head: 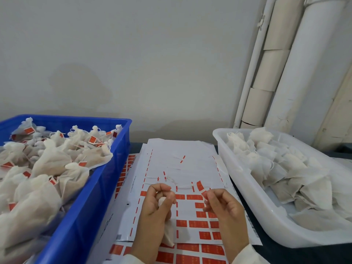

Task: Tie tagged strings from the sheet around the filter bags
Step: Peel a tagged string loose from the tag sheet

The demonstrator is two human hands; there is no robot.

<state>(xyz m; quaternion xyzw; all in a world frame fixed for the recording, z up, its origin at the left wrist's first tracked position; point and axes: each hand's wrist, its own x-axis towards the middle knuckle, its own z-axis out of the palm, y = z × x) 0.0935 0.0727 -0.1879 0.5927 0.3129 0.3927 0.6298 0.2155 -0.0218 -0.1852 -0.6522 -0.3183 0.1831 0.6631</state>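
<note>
My left hand (156, 204) grips the gathered neck of a white filter bag (169, 233), whose body hangs down below the fist over the sheet. My right hand (221, 204) pinches a red tag (204, 194) with its fingertips, a little to the right of the bag's neck. A thin white string (183, 186) runs between the two hands. Under both hands lies the white sheet (186, 164) with rows of red tags (194, 223) still stuck on its near part; the far part holds only scraps and loose strings.
A blue crate (106, 180) on the left is piled with tied, tagged bags (57, 161). A white tub (247, 189) on the right holds untied filter bags (285, 164). More tag sheets (182, 254) lie underneath. White pipes (297, 73) stand against the wall at the back right.
</note>
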